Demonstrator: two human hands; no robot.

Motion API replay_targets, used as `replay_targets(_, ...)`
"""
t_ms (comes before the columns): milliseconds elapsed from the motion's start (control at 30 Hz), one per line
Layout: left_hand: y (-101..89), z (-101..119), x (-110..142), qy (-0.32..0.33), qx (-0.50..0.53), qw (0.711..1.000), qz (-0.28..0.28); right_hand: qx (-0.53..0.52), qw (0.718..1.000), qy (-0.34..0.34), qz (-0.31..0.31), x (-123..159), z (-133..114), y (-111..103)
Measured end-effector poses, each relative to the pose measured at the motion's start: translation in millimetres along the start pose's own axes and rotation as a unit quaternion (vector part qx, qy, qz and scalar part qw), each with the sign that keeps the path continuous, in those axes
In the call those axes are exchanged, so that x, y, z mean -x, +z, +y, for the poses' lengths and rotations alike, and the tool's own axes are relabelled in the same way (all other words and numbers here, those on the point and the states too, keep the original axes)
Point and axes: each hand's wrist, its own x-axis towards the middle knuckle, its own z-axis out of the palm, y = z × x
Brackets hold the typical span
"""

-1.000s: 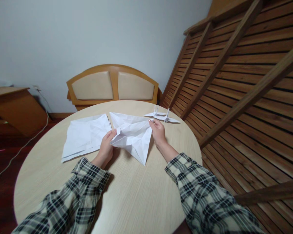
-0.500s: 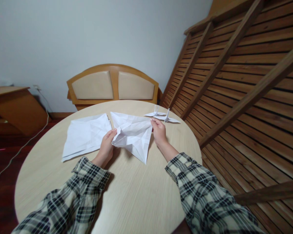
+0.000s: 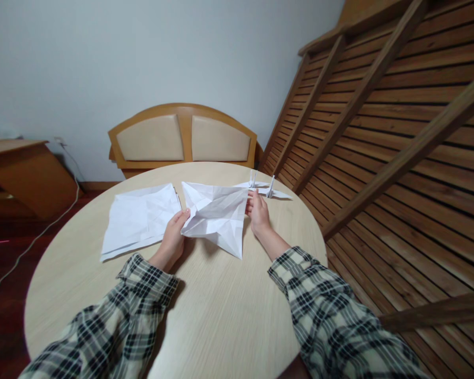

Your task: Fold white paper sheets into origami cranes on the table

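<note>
The creased sheet (image 3: 217, 210) lies between my left hand (image 3: 173, 237), pinching its left edge, and my right hand (image 3: 259, 215), loosely spread at its right edge.

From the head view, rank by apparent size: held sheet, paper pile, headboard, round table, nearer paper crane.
Largest first:
Round table
Headboard
Held sheet and paper pile: too alike to rank
Nearer paper crane

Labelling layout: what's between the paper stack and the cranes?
In the head view, the creased sheet, with the left hand gripping its left side and the right hand at its right, is between stack and cranes.
</note>
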Motion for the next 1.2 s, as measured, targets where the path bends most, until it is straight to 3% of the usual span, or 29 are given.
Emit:
replay_targets(200,-0.1,-1,-1,0.025,0.001,1.000,0.010,0.004,0.990,-0.001,-0.144,13,3,8)
replay_targets(267,0.1,-1,-2,0.038,-0.001,0.999,0.012,0.026,0.987,0.023,-0.157,15,6,10)
replay_targets(367,1.6,0,-3,0.032,-0.010,0.999,0.005,0.063,0.989,0.000,-0.131,12,9,9)
replay_targets(533,4.5,4,0,-0.063,-0.010,0.998,-0.010,0.164,0.978,-0.112,-0.069,6,1,2)
replay_targets(633,4.3,4,1,-0.039,-0.088,0.995,0.020,0.211,0.965,-0.152,-0.043,7,-4,1)
replay_targets(767,2.1,-2,-2,0.007,-0.159,0.987,0.005,0.216,0.962,-0.160,-0.043,10,-8,2)
replay_targets(967,-1.3,-6,-1,0.019,-0.160,0.987,-0.012,0.193,0.967,-0.161,-0.040,9,-7,2)
replay_targets(1200,-1.6,-3,-1,0.046,-0.131,0.990,0.009,0.200,0.969,-0.146,-0.013,3,-4,-1)
